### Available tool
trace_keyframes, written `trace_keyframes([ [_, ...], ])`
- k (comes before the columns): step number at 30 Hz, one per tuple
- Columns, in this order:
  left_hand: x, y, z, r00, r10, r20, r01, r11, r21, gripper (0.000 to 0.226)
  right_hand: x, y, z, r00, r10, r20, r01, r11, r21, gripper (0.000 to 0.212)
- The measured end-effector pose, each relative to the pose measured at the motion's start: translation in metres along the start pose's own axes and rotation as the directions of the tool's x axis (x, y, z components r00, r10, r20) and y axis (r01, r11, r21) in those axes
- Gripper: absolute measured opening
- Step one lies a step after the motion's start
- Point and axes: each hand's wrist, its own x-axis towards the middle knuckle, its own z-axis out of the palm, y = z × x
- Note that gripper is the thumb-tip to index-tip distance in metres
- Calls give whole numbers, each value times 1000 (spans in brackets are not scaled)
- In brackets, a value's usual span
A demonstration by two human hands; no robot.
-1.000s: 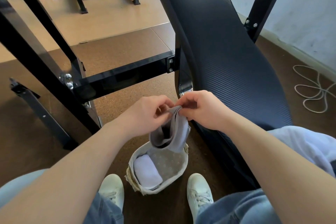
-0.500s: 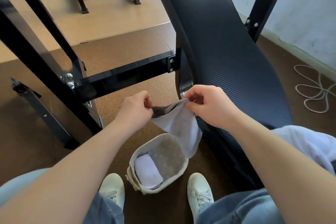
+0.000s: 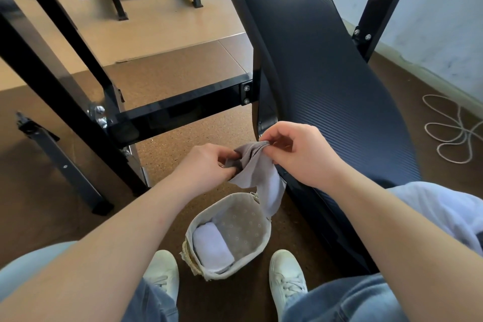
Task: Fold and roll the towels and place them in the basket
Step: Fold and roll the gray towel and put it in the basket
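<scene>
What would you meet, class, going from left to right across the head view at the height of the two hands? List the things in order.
black frame leg → left hand → grey towel → right hand → coiled white cord

The person wears faded light-blue denim jeans (image 3: 345, 300), white lace-up sneakers (image 3: 286, 276) with white laces, and a loose pale lavender-blue shirt (image 3: 444, 212). Both forearms are bare.

soft daylight fills my view, brightest on the tan floor (image 3: 156, 26) far ahead. a pale sheen streaks the glossy black crossbar (image 3: 183, 110). the frame bars (image 3: 81, 42) bow toward the wide-angle edges; the centre is sharp.
</scene>
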Motion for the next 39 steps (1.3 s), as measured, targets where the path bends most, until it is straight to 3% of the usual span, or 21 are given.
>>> trace_keyframes([
  [6, 0, 0, 0, 997, -1, -75, 9, 994, 106, 12, 0, 1, -1, 1000, 24, 11, -24, 1000, -3, 22],
  [10, 2, 0, -1, 989, 9, -146, 8, 994, 112, 12, 0, 6, 0, 992, 97, 87, -78, 978, -194, 21],
  [14, 4, -8, 1, 992, -39, -118, 55, 989, 135, 16, 0, 10, -1, 984, 143, 106, -107, 952, -287, 18],
  [20, 6, -10, 4, 988, -151, -37, 149, 987, -55, 18, 1, 8, -5, 989, 145, -13, -146, 981, -130, 15],
  [25, 5, -7, -3, 972, -206, -115, 182, 964, -191, 18, 0, 13, -6, 987, 162, -19, -162, 962, -220, 14],
  [28, 3, -5, -7, 985, -42, -165, 35, 998, -44, 30, 1, 18, -5, 981, 195, -11, -190, 939, -288, 18],
  [31, 0, 1, -11, 988, 105, -116, -87, 984, 153, 37, 2, 19, -3, 976, 218, 1, -207, 930, -302, 21],
  [39, -6, -3, -11, 951, 172, 257, -262, 890, 372, 31, 2, 22, -6, 981, 194, -17, -191, 939, -285, 19],
])
